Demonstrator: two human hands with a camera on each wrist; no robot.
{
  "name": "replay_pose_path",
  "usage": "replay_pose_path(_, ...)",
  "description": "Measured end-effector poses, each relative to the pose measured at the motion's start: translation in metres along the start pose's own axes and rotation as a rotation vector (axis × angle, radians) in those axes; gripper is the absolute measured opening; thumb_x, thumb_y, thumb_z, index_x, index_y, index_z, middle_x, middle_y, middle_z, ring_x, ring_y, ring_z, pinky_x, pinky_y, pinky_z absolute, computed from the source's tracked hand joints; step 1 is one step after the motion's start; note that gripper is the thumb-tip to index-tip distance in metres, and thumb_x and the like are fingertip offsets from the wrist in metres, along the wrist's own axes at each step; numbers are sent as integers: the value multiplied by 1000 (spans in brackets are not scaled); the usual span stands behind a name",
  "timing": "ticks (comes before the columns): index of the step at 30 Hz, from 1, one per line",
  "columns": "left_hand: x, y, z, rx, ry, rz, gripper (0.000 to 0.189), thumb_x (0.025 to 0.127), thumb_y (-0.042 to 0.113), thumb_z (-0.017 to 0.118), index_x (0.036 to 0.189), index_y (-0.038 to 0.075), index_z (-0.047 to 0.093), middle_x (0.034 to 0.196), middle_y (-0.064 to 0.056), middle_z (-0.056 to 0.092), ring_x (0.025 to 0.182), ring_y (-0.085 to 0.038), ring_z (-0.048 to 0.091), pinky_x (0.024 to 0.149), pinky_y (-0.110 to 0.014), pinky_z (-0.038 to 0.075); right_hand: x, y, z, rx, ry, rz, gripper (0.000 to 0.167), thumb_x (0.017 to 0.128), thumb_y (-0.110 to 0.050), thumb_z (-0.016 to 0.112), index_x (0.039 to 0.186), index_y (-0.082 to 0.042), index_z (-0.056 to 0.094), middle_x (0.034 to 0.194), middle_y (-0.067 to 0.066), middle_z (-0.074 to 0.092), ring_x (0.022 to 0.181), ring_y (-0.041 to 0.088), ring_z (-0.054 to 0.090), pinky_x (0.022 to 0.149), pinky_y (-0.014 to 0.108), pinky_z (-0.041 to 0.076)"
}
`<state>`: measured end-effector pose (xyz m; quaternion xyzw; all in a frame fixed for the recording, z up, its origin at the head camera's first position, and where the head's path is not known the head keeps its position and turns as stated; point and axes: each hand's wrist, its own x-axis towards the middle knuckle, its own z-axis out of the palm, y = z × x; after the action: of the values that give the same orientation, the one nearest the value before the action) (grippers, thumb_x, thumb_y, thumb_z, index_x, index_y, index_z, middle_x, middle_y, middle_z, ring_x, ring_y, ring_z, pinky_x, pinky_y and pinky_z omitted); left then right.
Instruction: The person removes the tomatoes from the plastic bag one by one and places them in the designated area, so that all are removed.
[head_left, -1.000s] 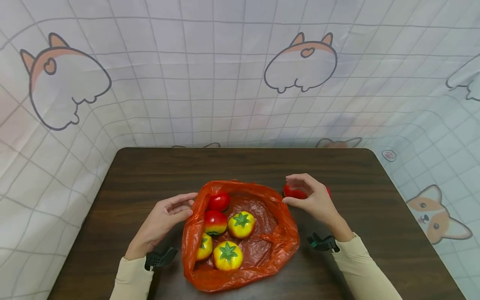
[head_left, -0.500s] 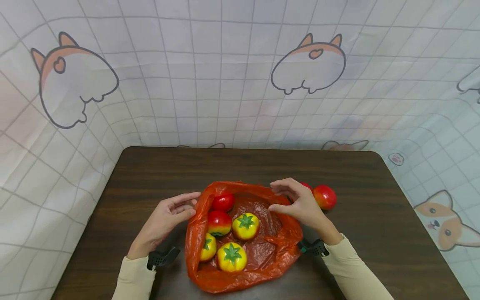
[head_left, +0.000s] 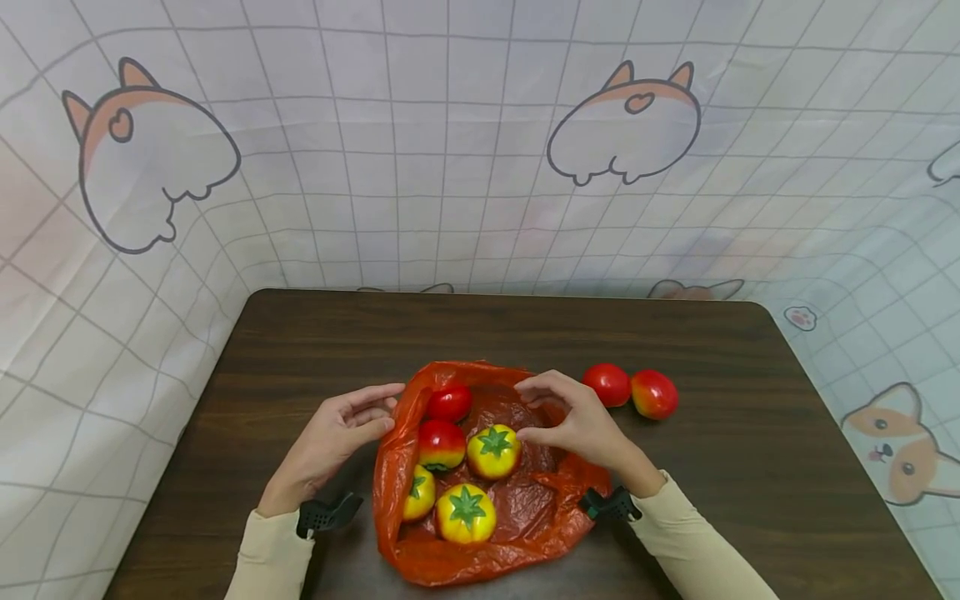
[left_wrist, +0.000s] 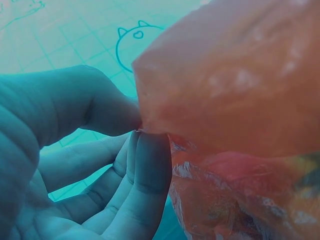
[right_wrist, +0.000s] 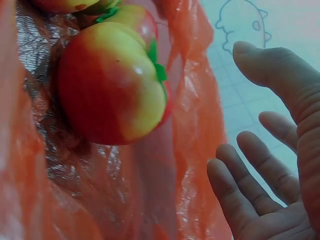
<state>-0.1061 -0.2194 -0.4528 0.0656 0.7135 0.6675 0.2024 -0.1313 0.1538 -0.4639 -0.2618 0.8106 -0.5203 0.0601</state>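
An orange-red plastic bag [head_left: 396, 508] lies with its mouth wide apart on the table. Inside are several glossy, tomato-like fruits, among them a yellow one [head_left: 467, 514] with a green leaf cap and a red one [head_left: 450, 403]. At the bag's left rim, my left hand [head_left: 327, 446] pinches the plastic between thumb and fingers, plain in the left wrist view. Over the right part of the bag's mouth hovers my right hand [head_left: 581, 423], holding nothing. Its fingers are loosely extended, and a red-and-yellow fruit [right_wrist: 107, 85] shows beside it in the right wrist view.
Two more fruits, a red one [head_left: 607, 385] and a red-and-yellow one [head_left: 655, 394], sit side by side on the dark wooden table [head_left: 750, 467], right of the bag. Behind stands a white gridded cloth [head_left: 390, 167] with dog drawings.
My right hand has moved left from the two fruits on the table to above the bag, uncovering both of them. The left hand keeps its hold on the rim. The head view has shifted slightly.
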Motion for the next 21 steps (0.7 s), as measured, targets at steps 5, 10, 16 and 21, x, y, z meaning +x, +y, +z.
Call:
replay_pose_path(5, 0, 0, 0, -8, 4, -6, 56, 98, 20, 71, 149, 6, 53, 125, -5, 65, 106, -11, 71, 95, -29, 62, 1, 2, 7, -16, -39, 6, 55, 81, -24, 90, 129, -24, 65, 125, 16, 67, 111, 33, 68, 98, 50, 59)
replay_pose_path(10, 1, 0, 1, -17, -2, -4, 55, 98, 19, 71, 149, 5, 53, 123, -4, 65, 105, -11, 71, 95, -28, 61, 0, 7, 10, -47, -75, 9, 59, 80, -25, 91, 132, -16, 65, 130, 13, 67, 115, 30, 68, 100, 45, 60)
replay_pose_path(16, 0, 1, 1, -12, -6, 3, 55, 99, 19, 70, 149, 5, 52, 124, -5, 65, 105, -11, 71, 94, -29, 62, -1, 13, 13, -81, -103, 13, 63, 80, -30, 91, 134, -12, 64, 132, 8, 67, 115, 26, 67, 100, 36, 59)
replay_pose_path(21, 0, -1, 0, -9, -6, -1, 54, 99, 19, 70, 149, 5, 52, 124, -5, 66, 105, -12, 71, 94, -29, 62, -1, 16, 14, -94, -132, 7, 64, 80, -32, 90, 135, -12, 63, 133, 7, 67, 115, 25, 67, 99, 37, 60)
